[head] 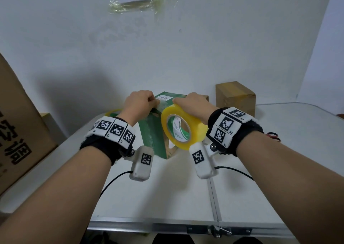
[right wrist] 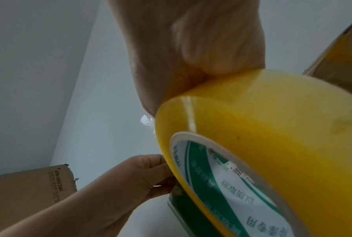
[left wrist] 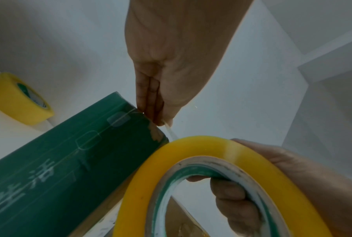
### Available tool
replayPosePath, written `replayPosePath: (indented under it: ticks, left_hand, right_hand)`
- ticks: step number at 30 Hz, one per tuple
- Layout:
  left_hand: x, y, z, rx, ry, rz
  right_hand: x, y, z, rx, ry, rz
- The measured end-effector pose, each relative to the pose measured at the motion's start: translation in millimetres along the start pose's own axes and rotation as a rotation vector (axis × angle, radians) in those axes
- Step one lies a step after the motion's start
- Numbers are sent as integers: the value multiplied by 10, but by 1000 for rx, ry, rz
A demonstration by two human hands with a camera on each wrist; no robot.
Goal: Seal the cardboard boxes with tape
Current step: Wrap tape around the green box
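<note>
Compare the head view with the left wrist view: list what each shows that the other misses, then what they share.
Only the head view: the sealed brown box at the back of the table, the big printed carton at the left, and both wrist bands.

Only the left wrist view: a second yellow roll lying beyond the green box, and the right hand's fingers curled through the held roll's core.

Both: the green box, the tape roll gripped by the right hand, and the left hand pinching the tape end at the box's top edge.

The tape roll hid much of the green box; the large carton's print was cut off.
</note>
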State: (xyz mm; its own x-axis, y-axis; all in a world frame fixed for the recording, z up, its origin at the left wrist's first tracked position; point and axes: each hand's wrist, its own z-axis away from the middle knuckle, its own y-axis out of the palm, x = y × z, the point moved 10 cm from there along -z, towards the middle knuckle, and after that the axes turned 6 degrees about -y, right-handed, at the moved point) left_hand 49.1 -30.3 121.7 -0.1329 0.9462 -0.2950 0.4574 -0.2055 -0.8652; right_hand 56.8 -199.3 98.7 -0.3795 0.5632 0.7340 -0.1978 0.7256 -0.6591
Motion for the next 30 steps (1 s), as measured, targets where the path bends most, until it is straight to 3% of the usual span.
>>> replayPosePath:
  ticks: [13,19,27,30]
  left_hand:
    - [-4,3,-9,-62,36,-53]
    - [54,19,-13,-68,31,12]
    - [74,42,5,-57,31,63]
    - [73,65,-12,-43,31,68]
  right_hand:
    - [180,1,-82,91,-16,229]
    - [-43,-47,-17,16,16,-100]
    - [-52,160,-37,80,-24,224]
    - [-51,167,-21,77,-34,222]
